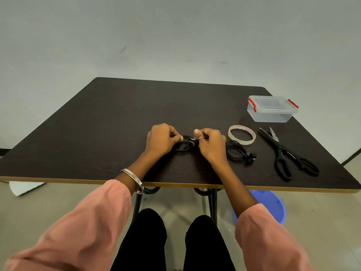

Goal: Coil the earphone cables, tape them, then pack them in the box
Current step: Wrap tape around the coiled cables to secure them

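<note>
A coiled black earphone cable [185, 145] lies on the dark table [109, 118] between my hands. My left hand [161, 139] pinches its left side and my right hand [212, 145] pinches its right side, both with curled fingers. A second black earphone bundle [239, 152] with its earbuds showing lies just right of my right hand. Behind it lies a roll of clear tape [241, 134] flat on the table. The clear plastic box [271, 108] with red clips stands closed at the far right.
Black scissors [287, 153] lie partly open near the table's right edge. Under the table a blue bucket [273, 206] stands on the floor at the right, beside the table legs [214, 204]. My knees are below the front edge.
</note>
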